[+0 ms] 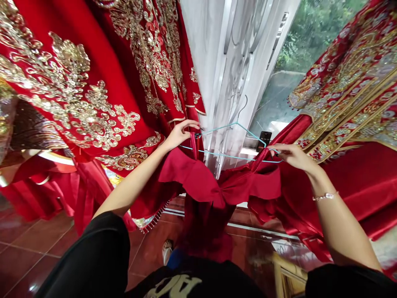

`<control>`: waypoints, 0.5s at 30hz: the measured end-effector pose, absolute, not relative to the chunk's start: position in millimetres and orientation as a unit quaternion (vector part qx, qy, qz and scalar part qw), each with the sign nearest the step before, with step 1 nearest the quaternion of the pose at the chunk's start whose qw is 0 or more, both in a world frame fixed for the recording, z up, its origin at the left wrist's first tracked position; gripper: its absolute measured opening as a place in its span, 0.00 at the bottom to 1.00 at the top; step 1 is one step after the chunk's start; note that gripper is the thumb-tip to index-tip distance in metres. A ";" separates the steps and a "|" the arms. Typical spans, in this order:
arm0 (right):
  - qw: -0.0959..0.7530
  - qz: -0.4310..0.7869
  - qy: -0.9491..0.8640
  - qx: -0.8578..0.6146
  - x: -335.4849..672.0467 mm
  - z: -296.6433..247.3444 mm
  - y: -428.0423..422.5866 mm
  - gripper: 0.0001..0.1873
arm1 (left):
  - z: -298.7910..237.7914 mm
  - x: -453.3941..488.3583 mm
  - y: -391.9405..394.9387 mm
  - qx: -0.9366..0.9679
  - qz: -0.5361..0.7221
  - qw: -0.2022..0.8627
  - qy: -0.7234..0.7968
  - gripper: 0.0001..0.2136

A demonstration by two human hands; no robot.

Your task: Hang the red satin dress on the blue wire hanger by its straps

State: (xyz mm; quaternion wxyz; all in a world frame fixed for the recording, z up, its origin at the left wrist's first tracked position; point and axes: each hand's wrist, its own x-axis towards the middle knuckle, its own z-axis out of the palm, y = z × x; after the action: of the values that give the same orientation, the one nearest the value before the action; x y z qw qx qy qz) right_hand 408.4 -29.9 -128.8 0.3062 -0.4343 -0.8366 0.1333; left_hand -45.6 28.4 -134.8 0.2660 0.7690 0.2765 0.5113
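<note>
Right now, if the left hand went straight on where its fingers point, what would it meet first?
The left hand, already on the blue hanger, would probably meet the white curtain first; depth is unclear.

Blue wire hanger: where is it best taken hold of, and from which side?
Grip the hanger by its hook, coming from above: it stands free at the top, while the left hand and right hand pinch both ends and the red garment hangs below.
</note>
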 end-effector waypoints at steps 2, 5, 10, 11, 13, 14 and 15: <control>0.302 0.130 -0.837 -0.437 409.3 -129.8 -28.6 0.15 | -128.2 -39.5 31.4 0.807 0.462 0.251 0.270 0.24; 0.296 0.130 -0.834 -0.447 409.7 -132.9 -31.0 0.16 | -123.4 -47.1 28.8 0.859 0.336 0.187 0.338 0.38; 0.355 0.126 -0.815 -0.441 413.5 -158.2 -45.2 0.24 | -132.1 -67.2 -22.4 0.859 0.287 -0.040 0.423 0.37; 0.398 0.128 -0.795 -0.439 415.5 -168.4 -48.5 0.27 | -136.9 -68.1 -38.7 0.842 0.310 -0.096 0.431 0.32; 0.519 0.116 -0.728 -0.433 418.8 -191.8 -54.5 0.29 | -148.0 -69.1 -69.1 0.823 0.308 -0.159 0.451 0.21; 0.575 0.099 -0.690 -0.428 419.6 -203.3 -57.1 0.27 | -153.3 -70.3 -80.5 0.837 0.277 -0.154 0.447 0.19; 0.611 0.077 -0.664 -0.424 419.4 -213.2 -59.3 0.23 | -157.8 -72.8 -88.1 0.855 0.236 -0.133 0.441 0.19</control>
State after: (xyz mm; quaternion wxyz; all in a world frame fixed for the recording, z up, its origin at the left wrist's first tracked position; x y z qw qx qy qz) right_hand 419.4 -59.3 -213.2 0.6108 -0.4242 -0.6641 0.0774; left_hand -72.8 -88.1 -157.8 -0.1328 0.8554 0.4413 0.2363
